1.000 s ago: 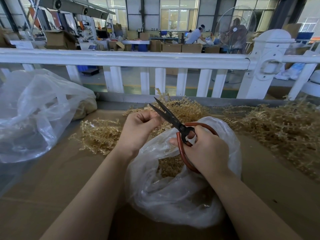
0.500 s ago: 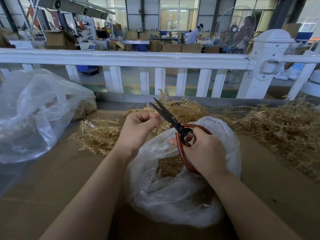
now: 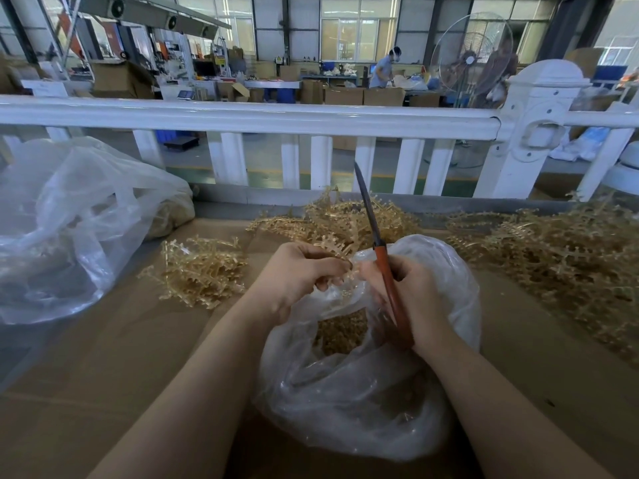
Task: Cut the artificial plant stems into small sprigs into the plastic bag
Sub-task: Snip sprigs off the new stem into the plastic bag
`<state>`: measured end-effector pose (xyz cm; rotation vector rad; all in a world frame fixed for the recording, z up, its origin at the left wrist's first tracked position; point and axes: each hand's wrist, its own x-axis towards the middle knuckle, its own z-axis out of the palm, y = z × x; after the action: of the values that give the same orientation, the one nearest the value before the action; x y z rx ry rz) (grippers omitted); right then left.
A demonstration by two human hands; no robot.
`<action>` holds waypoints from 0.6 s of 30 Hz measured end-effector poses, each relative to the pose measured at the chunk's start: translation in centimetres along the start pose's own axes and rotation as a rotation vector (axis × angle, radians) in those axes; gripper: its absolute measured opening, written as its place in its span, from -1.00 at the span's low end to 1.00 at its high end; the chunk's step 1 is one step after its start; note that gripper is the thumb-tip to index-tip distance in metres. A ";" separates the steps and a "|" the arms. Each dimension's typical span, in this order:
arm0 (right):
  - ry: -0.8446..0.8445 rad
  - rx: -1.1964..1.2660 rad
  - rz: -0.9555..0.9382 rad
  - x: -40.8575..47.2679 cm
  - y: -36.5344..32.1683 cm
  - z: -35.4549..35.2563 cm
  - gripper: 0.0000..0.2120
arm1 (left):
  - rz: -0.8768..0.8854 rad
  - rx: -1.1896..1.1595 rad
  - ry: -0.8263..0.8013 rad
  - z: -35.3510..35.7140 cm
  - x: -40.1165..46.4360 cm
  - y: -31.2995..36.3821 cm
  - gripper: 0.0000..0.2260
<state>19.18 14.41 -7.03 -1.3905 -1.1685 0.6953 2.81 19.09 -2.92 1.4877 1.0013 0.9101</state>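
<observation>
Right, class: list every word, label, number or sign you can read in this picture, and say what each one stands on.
None can be read.
Yellow sign on the far wall: too small and blurred.
Cardboard boxes behind the white fence: any print is too blurred.
Scissors, plastic bag: no text shows.

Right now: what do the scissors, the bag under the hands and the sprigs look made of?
Scissors: dark, dull metal blades by the look; the handle is smooth orange-red, coating or plastic, can't tell. Plastic bag: thin clear film, glossy and creased, contents showing through. Sprigs: probably moulded plastic, uniform pale tan, stiff repeating fronds.
</observation>
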 end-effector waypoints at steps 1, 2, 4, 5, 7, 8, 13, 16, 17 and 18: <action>-0.002 0.020 0.008 0.0 0.0 0.0 -0.79 | 0.000 -0.004 -0.005 0.0 0.0 -0.1 -0.83; 0.000 0.018 0.012 0.1 0.0 0.0 -0.79 | 0.001 -0.011 -0.013 0.1 0.0 -0.1 -0.84; 0.007 -0.028 0.007 0.2 0.1 0.0 -0.82 | 0.008 -0.022 -0.037 0.2 -0.1 -0.1 -0.89; 0.006 -0.048 0.003 0.3 0.1 -0.1 -0.84 | 0.013 -0.018 -0.050 0.3 -0.1 -0.1 -0.91; -0.001 -0.049 0.000 0.3 0.2 0.0 -0.87 | 0.021 0.004 -0.079 0.2 -0.1 0.0 -0.90; -0.001 -0.046 -0.005 0.4 0.3 0.0 -0.89 | 0.022 0.024 -0.096 0.3 -0.1 0.0 -0.88; 0.012 -0.075 -0.039 0.3 0.3 -0.3 -0.95 | 0.015 0.186 -0.152 0.3 -0.2 0.0 -0.93; 0.004 -0.093 -0.063 0.2 0.2 -0.3 -0.92 | 0.043 0.259 -0.196 0.2 -0.2 -0.1 -0.91; 0.004 -0.104 -0.061 0.2 0.2 -0.2 -0.89 | 0.056 0.294 -0.201 0.2 -0.2 -0.1 -0.90; 0.004 -0.103 -0.057 0.2 0.2 -0.1 -0.86 | 0.067 0.318 -0.198 0.3 -0.1 -0.2 -0.90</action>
<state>19.41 14.60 -7.15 -1.4376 -1.2503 0.5991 3.03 18.87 -3.12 1.8487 0.9864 0.6539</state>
